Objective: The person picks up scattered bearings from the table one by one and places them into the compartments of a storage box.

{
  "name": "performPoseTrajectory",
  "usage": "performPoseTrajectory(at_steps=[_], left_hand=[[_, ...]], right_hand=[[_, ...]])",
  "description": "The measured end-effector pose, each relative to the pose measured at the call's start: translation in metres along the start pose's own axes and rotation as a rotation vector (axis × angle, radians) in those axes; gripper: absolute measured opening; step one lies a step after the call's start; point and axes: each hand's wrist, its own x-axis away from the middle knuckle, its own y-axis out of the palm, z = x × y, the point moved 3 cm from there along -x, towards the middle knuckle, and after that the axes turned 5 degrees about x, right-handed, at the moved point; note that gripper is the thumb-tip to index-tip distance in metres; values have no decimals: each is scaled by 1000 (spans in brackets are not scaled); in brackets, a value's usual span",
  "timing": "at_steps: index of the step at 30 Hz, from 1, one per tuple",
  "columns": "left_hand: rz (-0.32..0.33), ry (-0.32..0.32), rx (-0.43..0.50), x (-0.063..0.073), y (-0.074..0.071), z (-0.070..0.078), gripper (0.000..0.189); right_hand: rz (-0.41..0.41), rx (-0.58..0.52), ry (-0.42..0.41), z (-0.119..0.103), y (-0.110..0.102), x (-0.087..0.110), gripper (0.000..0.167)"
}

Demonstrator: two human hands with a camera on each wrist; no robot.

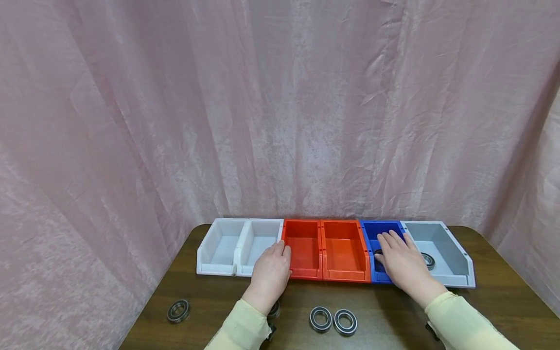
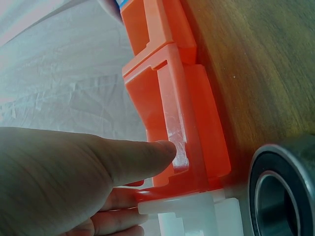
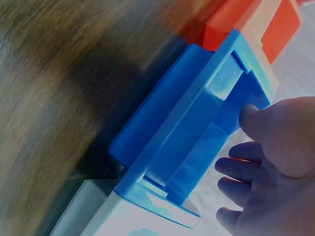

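Observation:
My left hand [image 1: 272, 268] rests at the join between a white bin [image 1: 261, 238] and a red bin [image 1: 302, 241], its thumb straight across the red bin's front opening in the left wrist view. Over the blue bin [image 1: 372, 227] is my right hand [image 1: 401, 258], fingers spread and nothing in its grasp in the right wrist view. Beside its thumb, a dark bearing [image 1: 378, 252] shows partly in the blue bin. Another bearing [image 1: 428, 261] lies in the grey bin [image 1: 452, 245], partly covered by the right hand.
Two bearings lie close together in front of the bins, a left one [image 1: 321, 319] and a right one [image 1: 345, 322]. One bearing [image 1: 178, 311] is at the far left. Another bearing [image 2: 278, 196] sits by the left wrist. A second white bin [image 1: 218, 243] and an orange bin [image 1: 344, 245] complete the row.

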Motion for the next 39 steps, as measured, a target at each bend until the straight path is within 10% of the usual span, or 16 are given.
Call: performPoseTrajectory(at_steps=[20, 39], left_hand=[[-26, -6, -3, 0, -1, 0, 61], [-20, -1, 5, -1, -1, 0, 58]], right_hand=[[69, 7, -90, -28, -24, 34, 60], [-27, -30, -128, -57, -36, 62, 70]])
